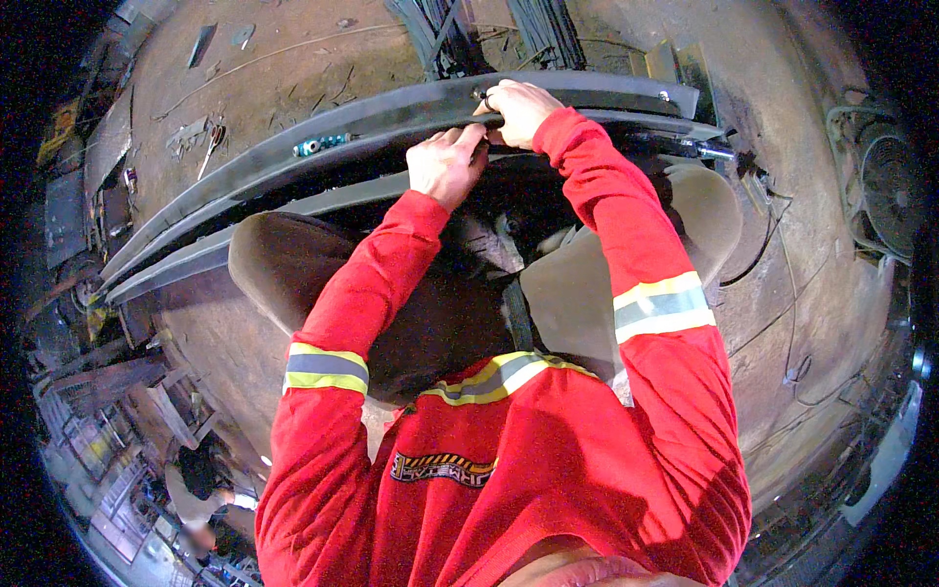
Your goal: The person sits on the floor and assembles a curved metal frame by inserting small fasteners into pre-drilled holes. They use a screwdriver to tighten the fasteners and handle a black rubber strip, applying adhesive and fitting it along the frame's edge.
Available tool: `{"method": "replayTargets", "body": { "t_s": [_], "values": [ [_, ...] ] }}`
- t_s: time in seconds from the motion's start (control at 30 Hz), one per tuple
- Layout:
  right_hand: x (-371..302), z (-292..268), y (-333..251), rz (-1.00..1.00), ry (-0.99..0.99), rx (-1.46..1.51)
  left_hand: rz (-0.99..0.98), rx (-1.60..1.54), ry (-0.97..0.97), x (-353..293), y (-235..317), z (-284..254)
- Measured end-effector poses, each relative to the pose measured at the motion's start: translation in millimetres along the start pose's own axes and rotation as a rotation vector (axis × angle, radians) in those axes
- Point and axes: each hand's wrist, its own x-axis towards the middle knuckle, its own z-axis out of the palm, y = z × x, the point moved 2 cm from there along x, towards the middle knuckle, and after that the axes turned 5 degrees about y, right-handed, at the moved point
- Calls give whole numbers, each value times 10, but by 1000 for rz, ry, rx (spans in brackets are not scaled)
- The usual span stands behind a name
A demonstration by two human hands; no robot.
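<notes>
My left hand (446,164) is closed at the near edge of a long grey metal beam (391,115), its fingertips against a small dark piece (492,120). Just to the right and farther forward, my right hand (522,111) curls its fingers over the same spot on the beam. What either hand grips is mostly hidden by the fingers. Left of my hands, a small teal cylindrical object (322,145) lies on the beam. A shiny metal cylinder (717,152) sticks out at the beam's right end.
Two bundles of thin dark metal rods (548,34) lie beyond the beam. A tool with a pale handle (209,150) rests on the brown floor at left. A round fan (888,191) stands at far right. Another person (194,489) is at lower left.
</notes>
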Motion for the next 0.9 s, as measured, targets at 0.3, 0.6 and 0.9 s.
{"method": "replayTargets", "body": {
  "t_s": [0.3,0.6,0.9],
  "values": [
    [-21,-40,-59,-34,-6,-102,-953,-1722,-330,-193,-458,-144],
    [-424,-348,-519,29,518,61,-967,-1960,-256,-75,-348,-238],
    [-524,-60,-844,-132,501,-181,-991,-1951,-240,-128,-233,-217]
  ]
}}
